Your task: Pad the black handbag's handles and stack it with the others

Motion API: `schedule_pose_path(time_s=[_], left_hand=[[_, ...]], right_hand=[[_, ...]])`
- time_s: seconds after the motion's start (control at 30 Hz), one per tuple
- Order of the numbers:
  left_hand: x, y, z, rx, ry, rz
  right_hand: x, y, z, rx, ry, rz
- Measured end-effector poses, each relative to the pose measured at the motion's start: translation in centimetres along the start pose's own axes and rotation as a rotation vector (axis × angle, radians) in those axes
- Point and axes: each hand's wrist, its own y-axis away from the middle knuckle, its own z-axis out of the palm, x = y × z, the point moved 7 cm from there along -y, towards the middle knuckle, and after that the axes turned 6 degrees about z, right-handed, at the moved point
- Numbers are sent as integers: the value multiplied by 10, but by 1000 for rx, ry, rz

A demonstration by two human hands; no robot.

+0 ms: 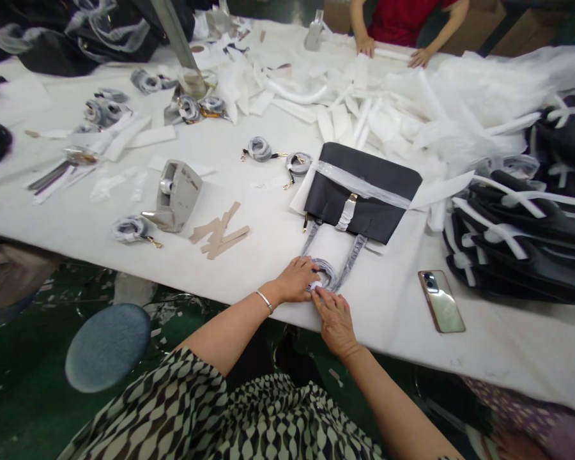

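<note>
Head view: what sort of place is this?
Probably a handbag workshop or packing room: a black handbag on a long table, more black bags piled at right, and heaped white packing material.

free lane — tabletop (393, 281) between handbag (371, 208) and phone (441, 301) | blocked — stacked bags (546, 249) at right

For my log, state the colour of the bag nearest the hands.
The bag is black, as the head view shows.

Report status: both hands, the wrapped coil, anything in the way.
Left hand and right hand at wrapped coil. Black bag lying just beyond. Phone off right, apart from both hands; nothing seen blocking.
</note>
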Motion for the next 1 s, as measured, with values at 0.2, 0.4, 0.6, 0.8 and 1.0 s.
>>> schedule_pose_path(time_s=[0.2, 0.4, 0.6, 0.8, 1.0], left_hand=[[5, 0, 2, 55, -25, -48], [1, -2, 7, 92, 24, -76], [-3, 1, 7, 116, 50, -69], [-2, -10, -13, 150, 92, -58], [9, -12, -35, 209, -33, -37]], right_hand=[[21, 3, -9, 53, -686, 239], [49, 24, 7, 96, -999, 721], [33, 11, 23, 19, -1370, 956], [11, -11, 9, 34, -1695, 817], [16, -25, -8, 117, -1805, 726]])
